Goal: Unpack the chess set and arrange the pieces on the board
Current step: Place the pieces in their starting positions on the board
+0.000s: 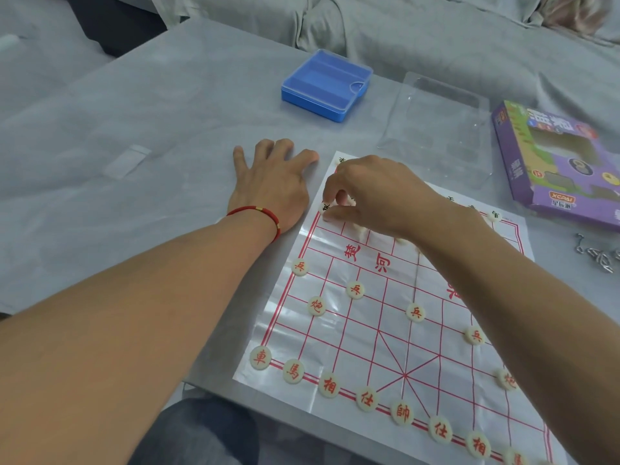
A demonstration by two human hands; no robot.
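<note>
While reaching over the near half of the xiangqi board sheet (369,333), risks most from the right forearm. Passes low above the red soldier pieces (416,312) and could knock them off their crossings on dropping or drawing back carelessly. Could likewise drag the thin, glossy, creased sheet, shifting the red back row (402,412) lined along its near edge.

Farther out, pinches a black-lettered piece (324,207) between thumb and fingers (330,195) of the right hand (379,193), low at the left border of the far half. Cannot tell whether touching the sheet or just above it. May slip from so light a pinch, land off its crossing, or bump the pale pieces half hidden under the palm. Hides much of the far rows, so leaves their order uncheckable.

Rests the left hand (268,186) flat, fingers spread and holding nothing, on the table (151,105) just beside the sheet's left edge. Does not pin the sheet, so leaves it free to slide.

Beyond, finds nothing barring the board:
- a clear strip (125,161) to the left
- small metal parts (597,256) at the right edge
- a clear plastic tray (436,129) near the far corner
- a purple box (553,182) beside the tray
- a blue plastic case (327,85) farthest, well apart
</note>
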